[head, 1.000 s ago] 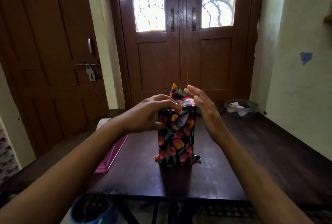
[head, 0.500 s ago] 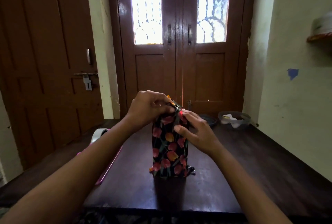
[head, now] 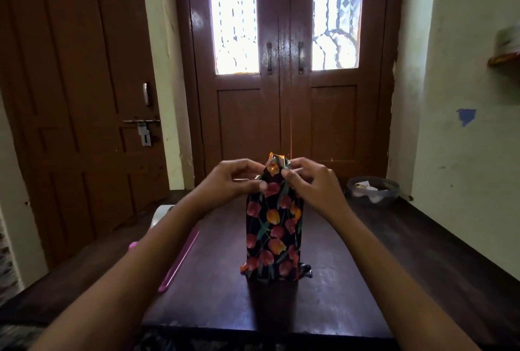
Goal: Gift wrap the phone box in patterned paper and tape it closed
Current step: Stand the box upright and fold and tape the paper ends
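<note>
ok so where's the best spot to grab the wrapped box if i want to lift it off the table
Probably the wrapped phone box by its two narrow sides at mid-height, one hand from each side. It stands upright on end on the table, and its top and bottom ends are loose folded paper that would crumple.

No readable text, label, brand or number shows on anything in view.

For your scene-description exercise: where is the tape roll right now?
In the head view, the tape roll sits at the table's left edge, partly hidden behind the left forearm, just beyond the pink tray.
</note>
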